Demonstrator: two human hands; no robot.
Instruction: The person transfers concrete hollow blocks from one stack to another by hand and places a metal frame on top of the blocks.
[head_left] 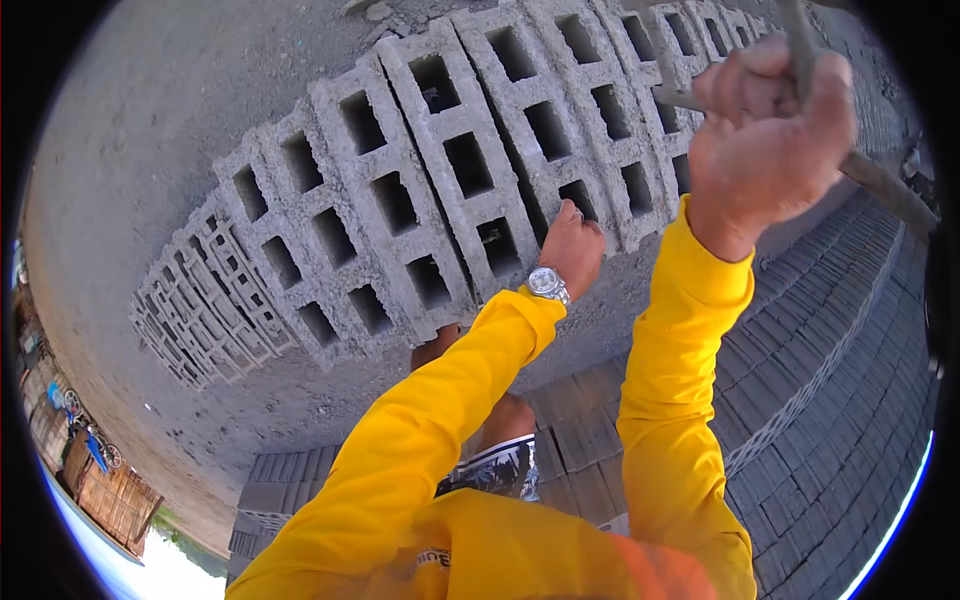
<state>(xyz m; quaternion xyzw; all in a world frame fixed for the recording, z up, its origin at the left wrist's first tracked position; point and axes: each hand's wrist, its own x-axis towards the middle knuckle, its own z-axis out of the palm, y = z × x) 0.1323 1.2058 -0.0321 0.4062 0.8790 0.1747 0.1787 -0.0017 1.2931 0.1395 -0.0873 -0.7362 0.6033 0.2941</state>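
Observation:
A long row of grey hollow concrete blocks [457,130] stands with the open cells facing up. My left hand [573,250], with a silver watch [547,284] at its wrist, is closed at the near end of one block, fingertips at the rim of its nearest cell. Whether the fingers reach inside is hidden. Higher and to the right, my right hand [765,140] is wrapped round a grey, rod-like tool [890,195] with crossing bars. The tool's far end is partly out of view, so its exact kind does not show.
Stacked blocks [800,370] fill the lower right, close behind my arms. Smaller-looking rows [205,300] continue at the left. Bare dusty ground [130,170] lies beyond the row. A blue motorcycle [95,445] stands far left by a wooden wall [105,495].

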